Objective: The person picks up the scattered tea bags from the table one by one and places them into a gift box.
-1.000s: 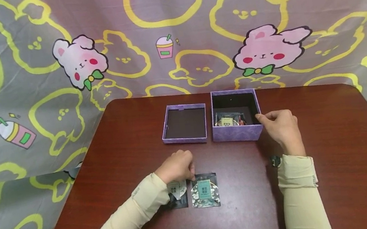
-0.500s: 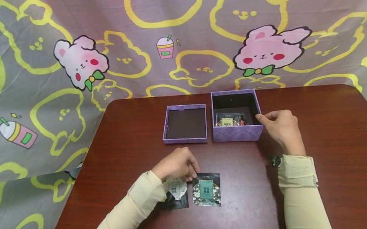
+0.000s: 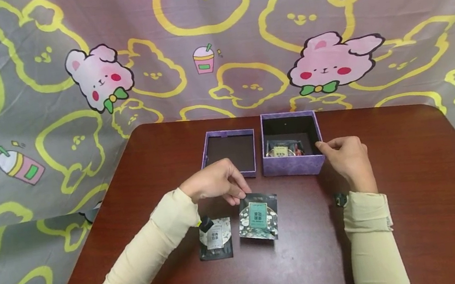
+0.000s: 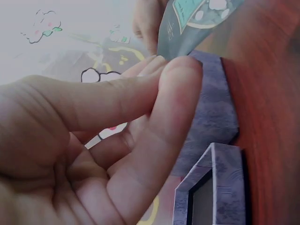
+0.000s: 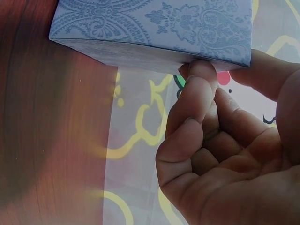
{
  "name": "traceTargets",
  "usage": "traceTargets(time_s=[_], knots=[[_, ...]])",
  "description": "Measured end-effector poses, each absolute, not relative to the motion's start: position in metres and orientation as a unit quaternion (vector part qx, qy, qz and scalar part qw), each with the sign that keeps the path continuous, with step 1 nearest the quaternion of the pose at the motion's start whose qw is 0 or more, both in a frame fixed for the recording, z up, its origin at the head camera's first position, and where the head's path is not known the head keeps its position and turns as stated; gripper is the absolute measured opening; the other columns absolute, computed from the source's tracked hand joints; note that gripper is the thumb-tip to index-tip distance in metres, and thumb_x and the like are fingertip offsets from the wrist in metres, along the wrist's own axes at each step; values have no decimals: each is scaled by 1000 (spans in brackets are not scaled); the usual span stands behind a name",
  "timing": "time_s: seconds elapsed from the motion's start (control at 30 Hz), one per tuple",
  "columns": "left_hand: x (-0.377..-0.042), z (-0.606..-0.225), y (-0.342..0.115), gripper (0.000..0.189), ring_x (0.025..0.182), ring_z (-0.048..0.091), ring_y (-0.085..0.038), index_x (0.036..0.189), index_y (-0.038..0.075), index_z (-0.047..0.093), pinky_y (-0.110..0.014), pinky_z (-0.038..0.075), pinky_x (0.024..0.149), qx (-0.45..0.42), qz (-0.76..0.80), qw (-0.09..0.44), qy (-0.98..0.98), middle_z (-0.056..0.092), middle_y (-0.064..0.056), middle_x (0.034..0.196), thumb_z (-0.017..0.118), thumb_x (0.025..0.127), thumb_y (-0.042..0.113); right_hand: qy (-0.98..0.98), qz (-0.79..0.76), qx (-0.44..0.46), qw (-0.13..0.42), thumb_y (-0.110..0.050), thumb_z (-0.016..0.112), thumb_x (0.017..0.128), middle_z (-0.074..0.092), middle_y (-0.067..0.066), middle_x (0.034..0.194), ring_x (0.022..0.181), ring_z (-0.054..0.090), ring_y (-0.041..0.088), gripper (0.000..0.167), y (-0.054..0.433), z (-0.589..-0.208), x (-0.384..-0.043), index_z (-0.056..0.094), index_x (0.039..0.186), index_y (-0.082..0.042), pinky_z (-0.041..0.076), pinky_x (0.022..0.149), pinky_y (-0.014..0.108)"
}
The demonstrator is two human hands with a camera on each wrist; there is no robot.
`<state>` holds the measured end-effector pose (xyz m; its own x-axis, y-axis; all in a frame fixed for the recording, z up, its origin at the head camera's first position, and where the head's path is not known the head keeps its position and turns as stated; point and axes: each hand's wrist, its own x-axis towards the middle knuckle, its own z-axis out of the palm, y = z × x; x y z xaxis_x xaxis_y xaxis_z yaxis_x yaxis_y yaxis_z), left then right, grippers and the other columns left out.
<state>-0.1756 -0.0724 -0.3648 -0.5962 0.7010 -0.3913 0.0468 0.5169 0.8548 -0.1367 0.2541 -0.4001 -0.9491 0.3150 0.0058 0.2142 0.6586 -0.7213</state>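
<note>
My left hand (image 3: 217,182) pinches the top corner of a dark sachet with a teal label (image 3: 259,217), lifted off the table. In the left wrist view the sachet (image 4: 187,28) hangs from between thumb and index finger. A second sachet with a pale label (image 3: 216,240) lies flat on the table, below the left wrist. My right hand (image 3: 349,159) grips the right wall of an open purple box (image 3: 294,165). The right wrist view shows thumb and curled fingers at the edge of the patterned box (image 5: 154,23). Several sachets (image 3: 281,149) lie inside the box.
The purple lid (image 3: 229,154) lies with its hollow side up, left of the box and partly behind the left hand. A brown table (image 3: 426,191) carries everything. Behind it hangs a patterned curtain (image 3: 239,38).
My left hand has lifted the teal-labelled sachet from the table and carried it up towards the box. The pale-labelled sachet is now more exposed. My right hand keeps its place on the box.
</note>
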Motion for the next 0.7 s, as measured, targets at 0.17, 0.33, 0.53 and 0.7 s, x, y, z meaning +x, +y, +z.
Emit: traceTargets(time_s=[0.17,0.33,0.53,0.7], knots=[[-184,-360,-69,14,65,71,-23,93,0,79,-40,62,66,238,439,381,778,73,-14,85,72,87,-11,-906,389,-150,64,-45,63,97,71,20,100,95,54,35,48,255,-400,-137,77,101,0,42,69,38],[-187,-363,-62,14,65,70,-22,96,-3,78,-39,62,66,238,461,387,762,74,-14,89,70,88,-12,-906,391,-149,63,-46,64,97,72,19,100,94,54,35,48,255,-400,-137,77,101,0,43,68,38],[-186,-365,-39,14,63,69,-20,99,-5,77,-42,61,68,240,497,398,733,73,-17,85,71,88,-10,-910,380,-147,78,-43,65,97,72,19,96,92,55,35,45,257,-400,-136,78,98,0,43,68,38],[-185,-361,-27,13,61,68,-20,97,-5,77,-43,61,68,243,499,394,733,73,-18,81,71,88,-11,-909,383,-145,74,-42,65,97,72,18,96,94,53,37,45,255,-400,-137,78,98,0,41,68,39]])
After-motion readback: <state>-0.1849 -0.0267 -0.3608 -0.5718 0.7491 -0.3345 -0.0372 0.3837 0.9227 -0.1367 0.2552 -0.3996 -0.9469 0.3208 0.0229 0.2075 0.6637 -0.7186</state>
